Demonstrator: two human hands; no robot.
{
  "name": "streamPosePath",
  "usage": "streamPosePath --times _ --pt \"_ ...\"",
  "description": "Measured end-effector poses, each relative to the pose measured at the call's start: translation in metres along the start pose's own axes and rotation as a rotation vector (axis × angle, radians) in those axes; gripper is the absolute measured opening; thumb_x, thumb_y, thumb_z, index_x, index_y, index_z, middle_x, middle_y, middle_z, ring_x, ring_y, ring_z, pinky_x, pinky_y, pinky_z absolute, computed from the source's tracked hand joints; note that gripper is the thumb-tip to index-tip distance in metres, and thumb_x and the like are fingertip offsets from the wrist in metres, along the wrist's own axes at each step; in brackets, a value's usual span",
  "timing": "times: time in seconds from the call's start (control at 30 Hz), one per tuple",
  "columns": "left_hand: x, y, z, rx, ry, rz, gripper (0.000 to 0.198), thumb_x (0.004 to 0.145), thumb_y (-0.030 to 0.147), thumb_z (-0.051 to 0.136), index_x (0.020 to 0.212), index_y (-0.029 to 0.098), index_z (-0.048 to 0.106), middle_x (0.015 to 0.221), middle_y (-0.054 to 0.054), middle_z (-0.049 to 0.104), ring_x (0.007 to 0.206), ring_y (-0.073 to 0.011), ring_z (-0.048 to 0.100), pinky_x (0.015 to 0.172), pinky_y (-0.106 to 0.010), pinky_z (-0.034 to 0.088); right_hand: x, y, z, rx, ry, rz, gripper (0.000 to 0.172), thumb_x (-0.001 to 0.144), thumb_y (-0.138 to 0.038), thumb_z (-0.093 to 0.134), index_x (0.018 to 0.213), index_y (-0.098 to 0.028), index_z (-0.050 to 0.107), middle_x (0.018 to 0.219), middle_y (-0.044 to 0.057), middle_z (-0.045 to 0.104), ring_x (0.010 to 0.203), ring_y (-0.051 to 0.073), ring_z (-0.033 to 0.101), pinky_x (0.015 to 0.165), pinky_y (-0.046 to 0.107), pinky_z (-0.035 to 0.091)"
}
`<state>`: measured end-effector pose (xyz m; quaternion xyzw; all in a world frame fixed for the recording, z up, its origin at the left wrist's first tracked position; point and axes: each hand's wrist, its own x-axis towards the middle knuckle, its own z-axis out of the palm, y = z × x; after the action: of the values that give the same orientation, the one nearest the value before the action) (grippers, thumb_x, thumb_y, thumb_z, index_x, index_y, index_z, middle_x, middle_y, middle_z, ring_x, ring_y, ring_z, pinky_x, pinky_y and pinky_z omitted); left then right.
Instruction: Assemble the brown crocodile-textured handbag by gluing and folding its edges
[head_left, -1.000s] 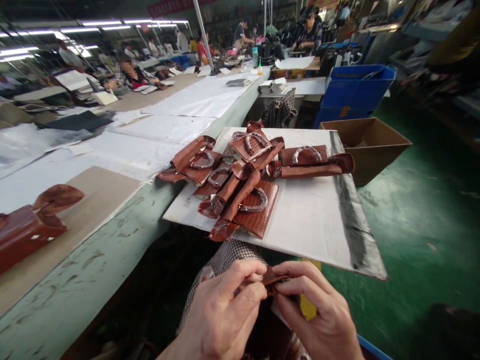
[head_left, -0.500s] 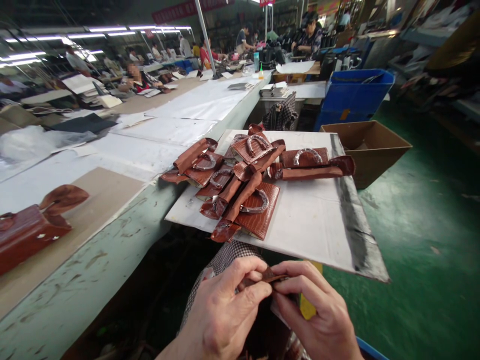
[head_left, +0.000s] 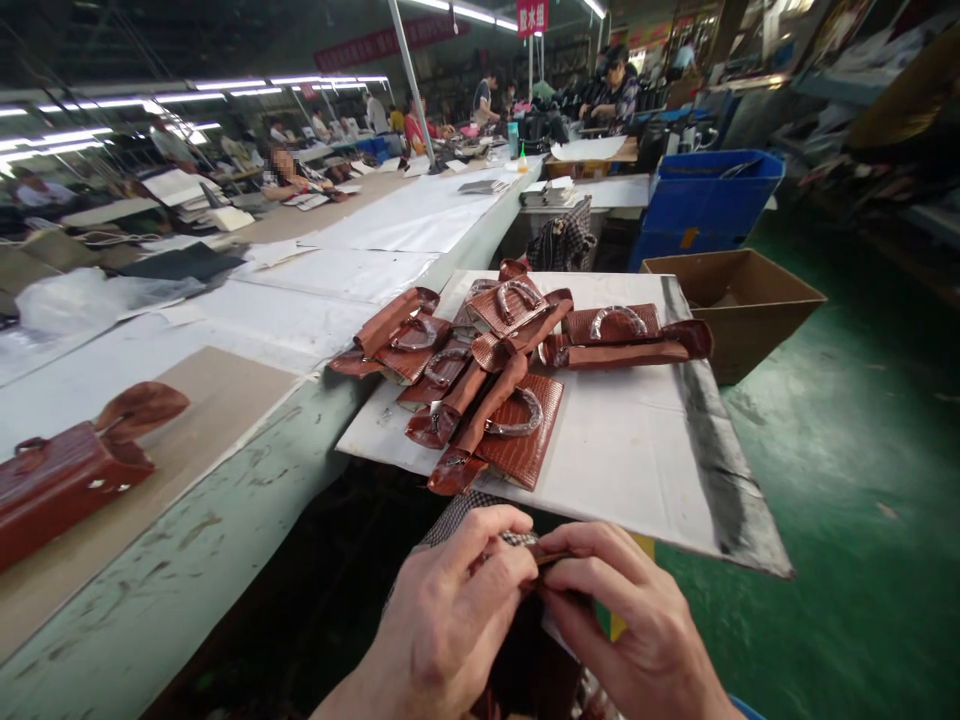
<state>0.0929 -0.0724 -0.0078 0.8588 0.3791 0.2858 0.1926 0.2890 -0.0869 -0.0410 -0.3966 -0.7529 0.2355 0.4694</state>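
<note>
Low in the view, my left hand (head_left: 457, 610) and my right hand (head_left: 626, 610) meet fingertip to fingertip over my lap. Both pinch the edge of a small brown leather piece (head_left: 553, 560), mostly hidden by the fingers. Below them hangs dark material with some clear plastic wrap, too shaded to make out. Just beyond the hands, several brown crocodile-pattern bag pieces (head_left: 525, 440) with wrapped handles lie piled on a white board (head_left: 630, 430).
At the left, a reddish-brown bag (head_left: 67, 480) lies on a long table (head_left: 300, 410). A cardboard box (head_left: 739, 310) and a blue bin (head_left: 709, 200) stand beyond the board's right side. Several people work in the background, one at a far table (head_left: 615, 95).
The whole view has shifted slightly, with the board and bags a little lower. My left fingers have curled closer over the brown piece; both hands still pinch it.
</note>
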Motion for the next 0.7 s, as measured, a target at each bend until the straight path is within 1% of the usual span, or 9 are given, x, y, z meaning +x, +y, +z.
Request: streamPosePath --times 0.07,0.17,0.27,0.43,0.53,0.6,0.7 --pt "-0.001 -0.003 -0.001 0.025 -0.032 0.021 0.025 0.09 0.002 0.053 0.104 0.02 0.061 0.121 -0.008 0.056 0.083 -0.01 0.066 0.076 -0.019 0.056 0.001 0.001 -0.001 0.006 -0.02 -0.006 0.019 0.084 -0.002 0.059 0.092 -0.018 0.065 0.1 0.007 0.065 0.087 0.017 0.063 0.075 0.028 0.055" --pt "0.0 -0.006 -0.001 0.058 -0.059 0.06 0.025 0.089 0.003 0.056 0.106 0.02 0.063 0.122 -0.009 0.057 0.092 -0.0141 0.066 0.082 -0.022 0.057 0.002 0.002 -0.002 0.019 -0.041 -0.016 0.02 0.085 -0.002 0.058 0.095 -0.018 0.066 0.101 0.007 0.064 0.088 0.017 0.062 0.075 0.028 0.054" --pt "0.003 -0.005 -0.001 0.051 -0.043 0.084 0.025 0.089 0.003 0.056 0.108 0.019 0.063 0.121 -0.009 0.059 0.096 -0.0149 0.066 0.087 -0.023 0.057 0.002 0.004 -0.004 0.039 -0.063 -0.012 0.022 0.086 -0.002 0.055 0.096 -0.019 0.066 0.102 0.007 0.063 0.091 0.016 0.061 0.077 0.028 0.053" --pt "0.011 0.002 -0.003 0.036 -0.012 0.119 0.019 0.089 0.006 0.058 0.104 0.016 0.064 0.116 -0.009 0.063 0.096 -0.0153 0.068 0.086 -0.021 0.057 0.007 0.005 -0.009 0.078 -0.123 -0.012 0.027 0.087 -0.002 0.052 0.1 -0.021 0.066 0.103 0.006 0.063 0.093 0.015 0.061 0.078 0.027 0.052" --pt "0.015 0.003 -0.003 0.036 0.007 0.144 0.016 0.089 0.005 0.058 0.099 0.015 0.064 0.111 -0.008 0.066 0.095 -0.0157 0.068 0.084 -0.021 0.057 0.012 0.004 -0.013 0.104 -0.148 0.005 0.026 0.086 -0.002 0.051 0.097 -0.022 0.064 0.102 0.005 0.063 0.093 0.015 0.061 0.079 0.027 0.052" --pt "0.016 0.001 -0.002 0.036 0.022 0.153 0.015 0.089 0.005 0.057 0.097 0.015 0.064 0.109 -0.008 0.068 0.093 -0.0152 0.068 0.084 -0.022 0.057 0.014 0.003 -0.013 0.103 -0.142 0.011 0.025 0.084 -0.002 0.05 0.095 -0.022 0.062 0.102 0.005 0.063 0.094 0.015 0.062 0.08 0.027 0.053" --pt "0.017 -0.001 0.0 0.042 0.027 0.142 0.014 0.089 0.004 0.057 0.095 0.015 0.064 0.105 -0.008 0.068 0.091 -0.015 0.068 0.084 -0.023 0.056 0.013 0.005 -0.008 0.107 -0.053 0.072 0.027 0.079 -0.002 0.052 0.097 -0.022 0.054 0.102 0.004 0.064 0.091 0.014 0.064 0.079 0.025 0.053"
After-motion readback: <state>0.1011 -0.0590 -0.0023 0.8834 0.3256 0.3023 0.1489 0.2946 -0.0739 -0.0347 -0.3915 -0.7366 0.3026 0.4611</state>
